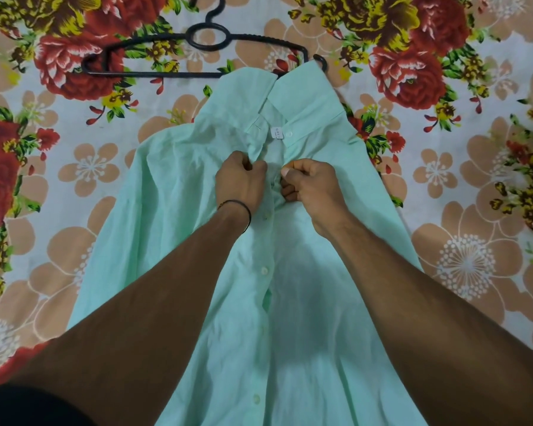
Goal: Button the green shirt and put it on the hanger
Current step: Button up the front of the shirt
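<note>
Buttoning so far: a few small round white buttons [264, 269] run down the front of the light green cotton shirt [314, 318], from the middle to 6 o'clock. I think they are done up. One little gap shows between two of them.
Button in hand: the left hand [240, 179] and the right hand [313, 186] meet at the chest, just above the middle. I guess the next button up is going in, but fingers hide it.
Left to do: the collar button [289, 134], at 12 o'clock from the hands, is open. The shirt is not yet on the black plastic hanger [154, 74].
Left hand fingers: curled in, pinching the cloth edge on their side. A thin black wrist band [245, 212] sits on the wrist.
Right hand fingers: thumb and curled fingers pinch the other cloth edge. The two hands nearly touch.
Shirt place: it lies flat, front up, in the middle of the bed. Its collar [302, 93] is at 12 o'clock and its bottom at 6 o'clock.
Shirt feel: thin, soft and full of wrinkles. A white label [277, 132] shows inside the neck.
Hanger: hard and shiny, with bumpy top arms and a ring under the hook. It lies flat at 12 o'clock from the shirt, and the collar covers its right end.
Bed sheet: a flowered bed sheet [474, 256] with big red and peach flowers lies under everything.
</note>
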